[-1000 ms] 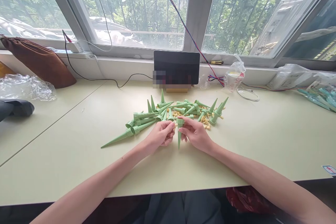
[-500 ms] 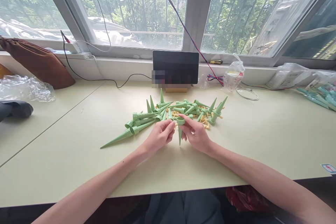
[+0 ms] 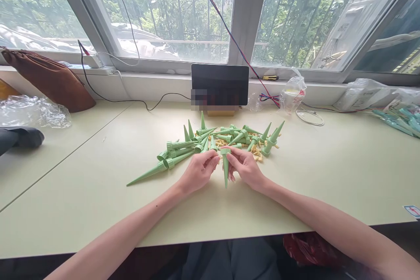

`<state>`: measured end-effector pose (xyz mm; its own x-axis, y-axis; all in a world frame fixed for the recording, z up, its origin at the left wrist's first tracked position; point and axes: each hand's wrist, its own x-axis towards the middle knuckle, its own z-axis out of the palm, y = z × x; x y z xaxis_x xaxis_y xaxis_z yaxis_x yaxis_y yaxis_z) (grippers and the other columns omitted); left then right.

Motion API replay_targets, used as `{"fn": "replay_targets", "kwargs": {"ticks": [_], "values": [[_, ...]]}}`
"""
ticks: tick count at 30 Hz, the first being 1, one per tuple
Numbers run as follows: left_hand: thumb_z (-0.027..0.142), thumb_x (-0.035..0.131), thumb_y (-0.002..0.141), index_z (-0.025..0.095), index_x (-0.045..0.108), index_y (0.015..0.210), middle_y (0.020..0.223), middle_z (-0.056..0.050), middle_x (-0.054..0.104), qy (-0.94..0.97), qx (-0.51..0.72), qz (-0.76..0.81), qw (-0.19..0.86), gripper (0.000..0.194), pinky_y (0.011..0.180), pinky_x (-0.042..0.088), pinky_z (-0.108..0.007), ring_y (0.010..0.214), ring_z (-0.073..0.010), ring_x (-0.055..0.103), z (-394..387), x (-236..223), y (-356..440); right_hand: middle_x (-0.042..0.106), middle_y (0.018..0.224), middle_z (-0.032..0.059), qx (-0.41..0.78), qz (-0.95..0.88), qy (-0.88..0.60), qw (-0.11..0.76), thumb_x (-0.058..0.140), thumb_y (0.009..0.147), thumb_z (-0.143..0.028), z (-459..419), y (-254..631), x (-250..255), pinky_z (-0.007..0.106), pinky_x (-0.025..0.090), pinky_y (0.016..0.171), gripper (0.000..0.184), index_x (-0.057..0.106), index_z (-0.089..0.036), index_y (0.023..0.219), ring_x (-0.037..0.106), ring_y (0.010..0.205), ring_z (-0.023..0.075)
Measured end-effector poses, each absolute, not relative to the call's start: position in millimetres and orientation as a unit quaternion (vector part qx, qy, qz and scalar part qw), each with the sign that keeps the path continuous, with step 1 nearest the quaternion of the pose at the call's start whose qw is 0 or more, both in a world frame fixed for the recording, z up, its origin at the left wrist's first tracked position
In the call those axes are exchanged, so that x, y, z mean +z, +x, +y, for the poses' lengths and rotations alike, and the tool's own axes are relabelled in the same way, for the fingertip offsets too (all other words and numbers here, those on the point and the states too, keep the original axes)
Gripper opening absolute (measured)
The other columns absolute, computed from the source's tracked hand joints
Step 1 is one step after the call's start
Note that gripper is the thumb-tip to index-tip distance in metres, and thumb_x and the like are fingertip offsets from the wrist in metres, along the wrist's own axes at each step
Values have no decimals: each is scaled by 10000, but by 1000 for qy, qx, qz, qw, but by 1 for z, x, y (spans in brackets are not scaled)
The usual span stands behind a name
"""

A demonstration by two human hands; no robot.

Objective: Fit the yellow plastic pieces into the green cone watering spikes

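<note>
A green plastic watering spike is in my right hand, its wide collar up and its point down toward me. Thumb and fingers of that hand are closed around it just under the collar. Left of the spike, my left hand is closed in a pinch close to the collar; whatever sits between its fingertips is too small or hidden to name. Behind both hands lies a pile of similar green spikes, some standing point up, others on their sides. Small yellow plastic pieces are scattered among them.
A dark tablet leans on a brown stand behind the pile. Clear plastic wrap and a brown drawstring bag are at the left. Plastic bags, a bagged cup and a white cable are at the right.
The spike in my right hand has tipped so that its open collar no longer faces up at me, and its point sits slightly lower. My left hand stays pinched beside it.
</note>
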<state>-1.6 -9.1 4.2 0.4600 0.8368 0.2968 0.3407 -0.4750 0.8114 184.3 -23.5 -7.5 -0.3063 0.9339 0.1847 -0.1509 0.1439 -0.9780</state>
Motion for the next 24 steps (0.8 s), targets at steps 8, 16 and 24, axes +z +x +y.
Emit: {"fn": "replay_targets", "kwargs": {"ticks": [8, 16, 24], "values": [[284, 420, 986, 177, 536, 762, 635, 24, 475, 840, 352, 348, 224, 274, 584, 323, -248, 581, -120, 390, -6, 2, -2, 611, 684, -11, 690, -503, -286, 435, 658, 857, -511, -19, 187, -7, 205, 366, 377, 359, 618, -155, 849, 468, 424, 59], [313, 441, 969, 172, 529, 721, 573, 44, 458, 784, 365, 387, 319, 298, 519, 309, -230, 515, -96, 377, -9, -1, 4, 643, 727, 7, 661, -511, -300, 461, 685, 852, -453, -15, 186, -15, 229, 441, 393, 316, 609, -148, 885, 518, 439, 81], [389, 466, 954, 176, 464, 675, 501, 49, 464, 706, 360, 401, 459, 350, 440, 329, -212, 409, -75, 413, -12, 3, 8, 557, 584, -30, 578, -573, -334, 476, 642, 885, -450, -20, 186, -13, 262, 474, 399, 281, 607, -173, 906, 560, 454, 134]]}}
